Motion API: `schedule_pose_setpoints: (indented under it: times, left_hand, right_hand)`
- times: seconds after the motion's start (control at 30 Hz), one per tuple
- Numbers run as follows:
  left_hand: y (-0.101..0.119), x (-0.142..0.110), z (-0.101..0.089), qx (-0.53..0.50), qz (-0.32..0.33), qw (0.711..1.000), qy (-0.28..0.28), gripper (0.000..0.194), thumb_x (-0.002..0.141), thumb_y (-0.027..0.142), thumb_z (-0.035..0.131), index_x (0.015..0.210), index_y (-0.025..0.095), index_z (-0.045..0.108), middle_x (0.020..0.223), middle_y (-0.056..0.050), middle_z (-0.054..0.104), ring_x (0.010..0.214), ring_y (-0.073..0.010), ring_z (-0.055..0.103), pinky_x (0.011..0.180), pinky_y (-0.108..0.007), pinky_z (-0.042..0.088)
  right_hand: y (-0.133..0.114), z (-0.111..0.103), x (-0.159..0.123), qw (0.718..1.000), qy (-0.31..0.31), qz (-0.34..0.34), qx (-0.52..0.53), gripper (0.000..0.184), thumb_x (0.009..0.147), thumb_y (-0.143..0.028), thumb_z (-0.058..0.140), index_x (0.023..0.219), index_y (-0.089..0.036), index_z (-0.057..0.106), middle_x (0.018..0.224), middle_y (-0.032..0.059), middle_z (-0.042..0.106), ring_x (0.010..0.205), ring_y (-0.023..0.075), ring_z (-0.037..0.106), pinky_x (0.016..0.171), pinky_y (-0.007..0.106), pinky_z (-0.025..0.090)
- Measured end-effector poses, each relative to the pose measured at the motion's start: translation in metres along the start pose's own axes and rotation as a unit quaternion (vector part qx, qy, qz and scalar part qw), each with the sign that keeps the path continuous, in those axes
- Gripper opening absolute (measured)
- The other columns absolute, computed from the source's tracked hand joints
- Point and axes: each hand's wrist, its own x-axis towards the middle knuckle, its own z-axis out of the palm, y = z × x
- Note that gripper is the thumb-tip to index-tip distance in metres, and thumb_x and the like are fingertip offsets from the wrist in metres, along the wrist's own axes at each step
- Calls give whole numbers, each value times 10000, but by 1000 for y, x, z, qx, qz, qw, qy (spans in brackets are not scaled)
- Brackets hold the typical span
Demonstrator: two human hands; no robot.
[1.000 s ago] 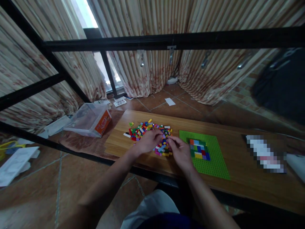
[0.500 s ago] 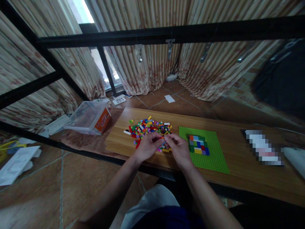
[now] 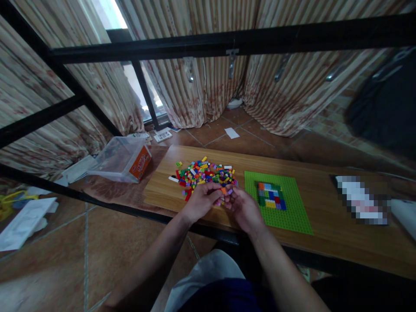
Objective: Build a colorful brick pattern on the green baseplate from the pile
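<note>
A heap of small coloured bricks [image 3: 204, 172] lies on the wooden table [image 3: 325, 195]. Right of it sits a green baseplate [image 3: 292, 208] with a patch of coloured bricks [image 3: 271, 196] pressed onto it. My left hand [image 3: 201, 201] and my right hand [image 3: 242, 208] meet at the near edge of the heap, fingers curled. An orange brick [image 3: 223, 190] shows pinched at my left fingertips. A small purple brick [image 3: 229, 191] sits at my right fingertips.
A clear plastic box with an orange label [image 3: 125, 159] lies on its side left of the table. Black metal bars [image 3: 227, 41] cross above and to the left. Curtains hang behind. Papers [image 3: 22, 221] lie on the tiled floor.
Both hands drew back from the heap towards me and came together. Small bricks now show at the fingertips.
</note>
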Motion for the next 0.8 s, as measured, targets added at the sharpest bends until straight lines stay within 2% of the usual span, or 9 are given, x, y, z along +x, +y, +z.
schedule_pose_setpoints:
  times: [0.1, 0.2, 0.37, 0.5, 0.57, 0.73, 0.8]
  left_hand:
    - [-3, 0, 0, -2, 6, 1000, 20, 269, 728, 391, 705, 774, 134, 642, 668, 4, 635, 569, -83, 536, 544, -205, 400]
    - [-6, -2, -2, 2, -5, 1000, 23, 290, 691, 387, 739, 786, 137, 626, 653, 11, 632, 556, -86, 543, 534, -205, 412]
    - [-7, -6, -3, 11, -28, 999, 16, 298, 693, 394, 743, 789, 137, 629, 654, 3, 639, 562, -87, 546, 525, -200, 417]
    - [-8, -9, -1, -11, -37, 999, 21, 307, 687, 401, 749, 768, 130, 629, 650, -5, 638, 555, -83, 534, 521, -197, 421]
    - [-9, -11, 0, -16, -36, 999, 28, 298, 690, 395, 748, 762, 129, 636, 632, -2, 626, 549, -81, 527, 519, -194, 420]
    - [-11, -14, 3, -22, -24, 999, 26, 281, 708, 387, 735, 791, 129, 662, 633, -7, 624, 549, -86, 522, 527, -201, 430]
    - [-10, -15, 3, -15, -14, 1000, 22, 261, 724, 375, 722, 795, 132, 659, 659, -14, 637, 570, -93, 531, 538, -204, 433]
  right_hand:
    - [-1, 5, -2, 1000, -3, -6, -23, 305, 739, -510, 655, 780, -209, 623, 659, -13, 585, 518, 91, 458, 433, 193, 346]
    - [-1, 12, -5, 999, 20, -19, -41, 325, 666, -493, 746, 708, -202, 609, 533, -63, 494, 448, 64, 358, 412, 187, 273]
    - [2, 16, -4, 998, 22, -39, -41, 324, 626, -480, 774, 665, -195, 626, 523, -61, 519, 465, 77, 419, 470, 220, 357]
    - [3, 16, -4, 996, 35, -58, -50, 337, 605, -490, 782, 618, -192, 625, 482, -68, 499, 463, 77, 428, 472, 221, 368]
    - [4, 15, -5, 998, 41, -50, -29, 347, 574, -482, 803, 611, -187, 624, 473, -75, 490, 444, 62, 404, 444, 205, 340]
    - [9, 13, -6, 999, 36, 12, 35, 367, 568, -468, 820, 626, -175, 606, 424, -96, 423, 380, 32, 303, 368, 177, 185]
    - [11, 11, -6, 997, 27, 29, 67, 346, 586, -443, 818, 639, -173, 609, 423, -95, 422, 384, 30, 299, 368, 173, 179]
